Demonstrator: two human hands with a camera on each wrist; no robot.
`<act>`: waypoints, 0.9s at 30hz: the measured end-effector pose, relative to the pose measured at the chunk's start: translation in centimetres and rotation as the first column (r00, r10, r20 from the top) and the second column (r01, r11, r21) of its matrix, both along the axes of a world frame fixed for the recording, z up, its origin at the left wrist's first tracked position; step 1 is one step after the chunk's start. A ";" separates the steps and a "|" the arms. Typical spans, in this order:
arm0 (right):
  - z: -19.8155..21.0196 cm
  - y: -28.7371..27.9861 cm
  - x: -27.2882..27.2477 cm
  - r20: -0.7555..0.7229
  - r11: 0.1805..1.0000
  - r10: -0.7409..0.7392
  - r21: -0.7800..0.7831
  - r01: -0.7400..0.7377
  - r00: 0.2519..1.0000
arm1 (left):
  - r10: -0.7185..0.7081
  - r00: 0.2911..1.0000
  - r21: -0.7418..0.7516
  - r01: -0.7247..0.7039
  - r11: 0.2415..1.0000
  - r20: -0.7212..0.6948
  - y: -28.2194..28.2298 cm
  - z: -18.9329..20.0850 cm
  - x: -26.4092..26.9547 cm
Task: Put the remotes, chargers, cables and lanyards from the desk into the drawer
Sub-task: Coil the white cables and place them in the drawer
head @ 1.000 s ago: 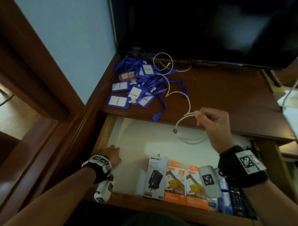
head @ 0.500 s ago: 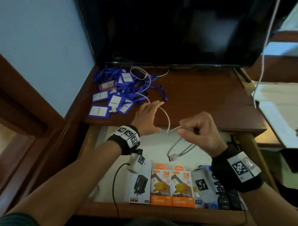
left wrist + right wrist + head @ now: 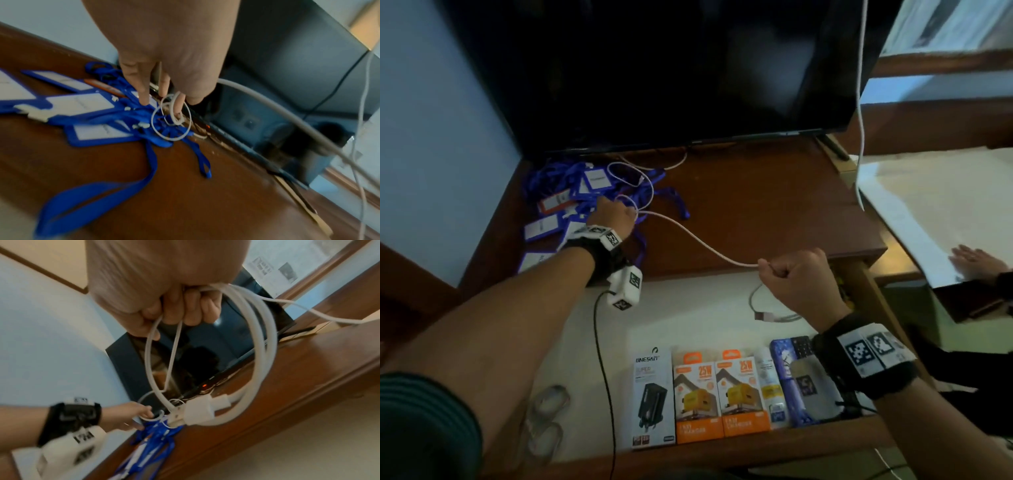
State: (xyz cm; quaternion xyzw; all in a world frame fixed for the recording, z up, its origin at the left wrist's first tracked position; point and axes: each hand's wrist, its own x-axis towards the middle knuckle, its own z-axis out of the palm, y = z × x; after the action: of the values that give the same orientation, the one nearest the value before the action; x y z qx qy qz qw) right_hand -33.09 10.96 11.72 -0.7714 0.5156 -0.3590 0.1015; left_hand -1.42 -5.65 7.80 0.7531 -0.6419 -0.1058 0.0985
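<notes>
Head view showed the right hand [image 3: 796, 279] fisted above the front edge of the desk [image 3: 774, 212], fingers curled tight round several gathered loops of the white cable [image 3: 698, 240], whose plug end hung down over the open drawer [image 3: 688, 318]. From that fist the cable ran taut across the desk to the left hand [image 3: 613, 217], which sat at the back left corner on the pile of blue lanyards [image 3: 571, 205]. In the left wrist view the fingers [image 3: 144, 91] pointed down, only loosely bent, with one fingertip hooked through a small coil of the cable lying on the lanyard straps; whether the hand truly pinched the cable there I could not tell. The step in hand looked like winding the cable into a coil before dropping it in the drawer, where boxed chargers [image 3: 700, 394] and a remote [image 3: 803, 346] already lay along the front edge. Doing it well probably meant lifting the far coil clear of the straps first, since the cable and the lanyards lay crossed and a straight pull might drag badges toward the edge. The left hand would best feed slack while the right took even loops, keeping them the same size so the bundle sits flat. The lanyards remained on the desk.
</notes>
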 end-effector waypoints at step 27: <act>-7.1 0.2 -6.2 0.422 0.861 -0.385 0.483 0.156 0.821 | -0.094 0.641 -0.352 -0.288 0.890 -0.762 -1.8 16.7 -0.9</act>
State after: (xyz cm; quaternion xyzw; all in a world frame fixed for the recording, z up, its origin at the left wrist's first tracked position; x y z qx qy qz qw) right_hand -39.27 11.13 4.62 -0.5253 0.6432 -0.4366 0.3460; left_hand -2.28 -7.49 24.54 0.6288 -0.5039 -0.2577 0.5331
